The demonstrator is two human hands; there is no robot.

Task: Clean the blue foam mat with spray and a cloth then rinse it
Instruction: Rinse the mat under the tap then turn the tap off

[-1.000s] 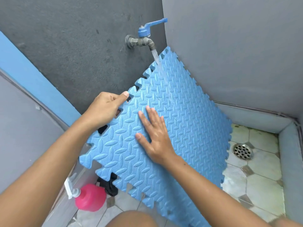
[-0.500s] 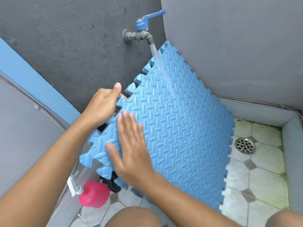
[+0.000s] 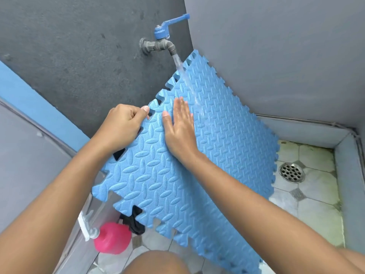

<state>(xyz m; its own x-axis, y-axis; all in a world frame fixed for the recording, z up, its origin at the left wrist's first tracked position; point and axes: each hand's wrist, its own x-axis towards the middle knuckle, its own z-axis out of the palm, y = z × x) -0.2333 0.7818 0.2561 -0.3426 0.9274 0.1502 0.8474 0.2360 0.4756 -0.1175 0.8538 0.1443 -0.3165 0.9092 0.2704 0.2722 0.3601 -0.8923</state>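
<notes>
The blue foam mat (image 3: 217, 147) with jigsaw edges and a raised leaf pattern is held tilted under the wall tap (image 3: 160, 41), whose water stream (image 3: 184, 76) hits its upper part. My left hand (image 3: 122, 125) pinches the mat's upper-left edge. My right hand (image 3: 180, 127) lies flat and wet on the mat's face, fingers together, pointing up toward the stream. A pink spray bottle (image 3: 111, 237) with a white trigger stands on the floor at lower left. A dark cloth (image 3: 134, 224) lies beside it, partly hidden by the mat.
Dark and grey walls meet in a corner behind the mat. A round metal drain (image 3: 291, 172) sits in the tiled floor at right, bounded by a low curb (image 3: 347, 175). My knee (image 3: 158, 262) shows at the bottom edge.
My right hand slid from the mat's middle down to the left, then back up toward the stream near my left hand. The mat stays under running water.
</notes>
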